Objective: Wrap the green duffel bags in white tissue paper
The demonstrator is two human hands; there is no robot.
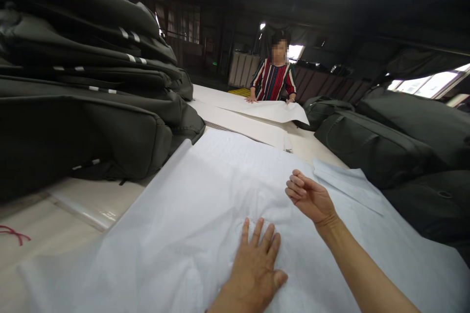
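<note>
A large pale plastic sheet covers the near part of the table, wrinkled around the middle. Flat on it, with fingers spread, lies my left hand. My right hand is raised a little above the sheet, to the right and farther forward, its fingers curled in; whether anything is between them cannot be made out. Beyond the sheet's far edge lies a stack of white boards or sheets.
Dark green bags are piled high on the left, and more dark bags lie on the right. Across the table a person in a striped top holds a white sheet. A red string lies at the left edge.
</note>
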